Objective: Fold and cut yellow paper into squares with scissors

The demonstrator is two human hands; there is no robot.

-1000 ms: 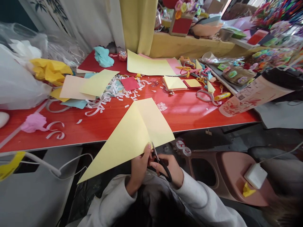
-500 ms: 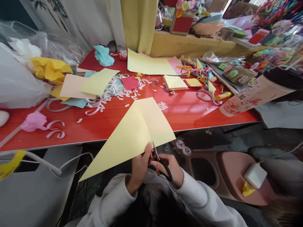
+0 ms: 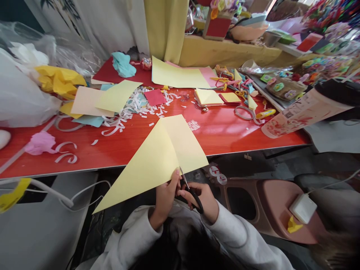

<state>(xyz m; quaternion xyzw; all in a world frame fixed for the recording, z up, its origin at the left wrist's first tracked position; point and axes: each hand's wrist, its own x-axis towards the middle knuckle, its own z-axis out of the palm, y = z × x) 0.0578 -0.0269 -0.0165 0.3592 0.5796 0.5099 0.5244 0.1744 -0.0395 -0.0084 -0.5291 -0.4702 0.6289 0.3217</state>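
Observation:
A large sheet of pale yellow paper [image 3: 146, 161] reaches from my lap over the front edge of the table, with a crease or cut line running up its middle. My left hand [image 3: 166, 195] pinches its lower edge, thumb on top. Just beside it, my right hand [image 3: 201, 198] is closed round the black handles of a pair of scissors [image 3: 194, 195]. The scissors' blades point up and meet the paper's lower edge close to my left thumb. Some of my right fingers are hidden behind the handles.
On the red table [image 3: 225, 131] lie white paper shreds [image 3: 137, 103], small yellow notepads [image 3: 208, 97] and coloured sheets [image 3: 180, 73]. A tall cup with a black lid [image 3: 306, 108] stands at the right edge. Below is a pinkish stool [image 3: 281, 210] bearing a white charger [image 3: 303, 208].
The scissors' blades look closer together than before. Both hands and the paper stay in nearly the same place.

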